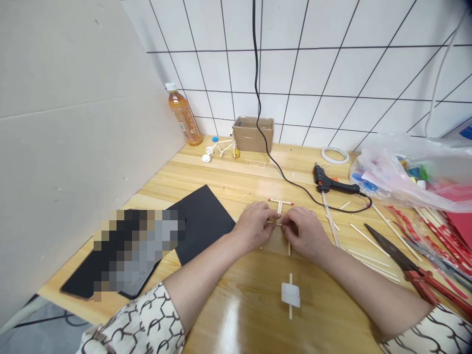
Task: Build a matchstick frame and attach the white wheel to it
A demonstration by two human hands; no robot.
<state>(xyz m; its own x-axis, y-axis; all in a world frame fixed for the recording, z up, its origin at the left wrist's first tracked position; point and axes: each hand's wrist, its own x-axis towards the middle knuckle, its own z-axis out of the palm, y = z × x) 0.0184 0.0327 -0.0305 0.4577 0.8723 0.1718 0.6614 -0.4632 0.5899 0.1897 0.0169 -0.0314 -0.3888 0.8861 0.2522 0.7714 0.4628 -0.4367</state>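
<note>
A small frame of thin wooden sticks [280, 208] lies on the table, with a red-tipped crosspiece [280, 201] at its far end. My left hand [255, 223] pinches the left end of a short cross stick [273, 223] at the near end of the frame. From the other side, my right hand [304, 230] closes its thumb and finger at that stick's right end. Below my right fingers a loose stick [289, 248] points toward me. Nearer still, a whitish block [290, 295] has a stick running under or through it.
A black glue gun [335, 186] with its cord lies at right, near a tape roll [335, 155]. Red-handled shears [409, 268], loose sticks and a plastic bag [398, 167] fill the right side. Black card [202, 226], phones, a bottle [184, 115] and a cardboard box [253, 133] stand left and back.
</note>
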